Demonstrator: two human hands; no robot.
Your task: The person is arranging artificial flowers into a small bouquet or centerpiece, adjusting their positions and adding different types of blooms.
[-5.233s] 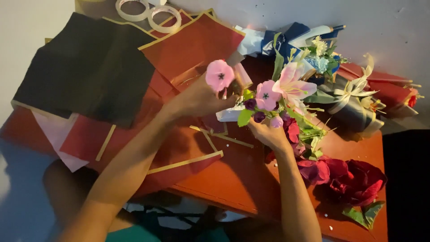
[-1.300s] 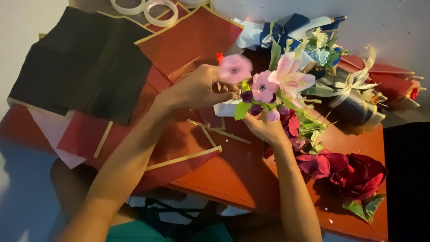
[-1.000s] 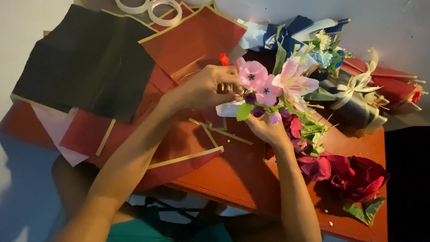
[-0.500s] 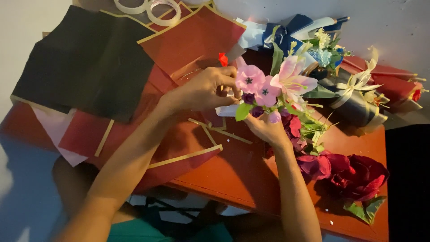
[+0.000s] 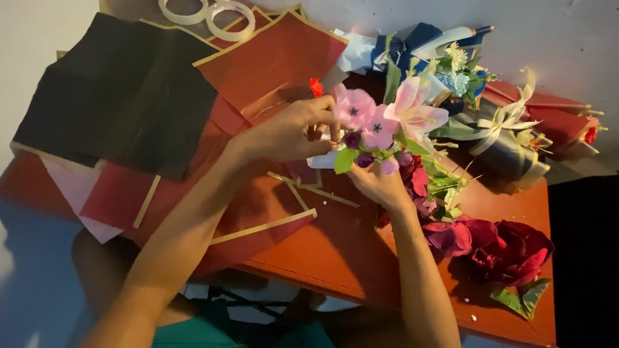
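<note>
Fingers of left hand pinch pink flower; right hand fingers grip bunch stems; table edge near.

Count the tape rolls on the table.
2. Both lie side by side at the table's far edge: one tape roll partly cut off by the frame, the other tape roll just right of it.

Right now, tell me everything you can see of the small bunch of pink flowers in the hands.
The bunch of pink flowers looks artificial: two round pink blooms with dark centres, a larger pale pink lily, small purple buds and green leaves. It is held above the red table, blooms facing the camera. The right hand grips it from below, hiding the stems; the left hand pinches at the leftmost bloom.
</note>
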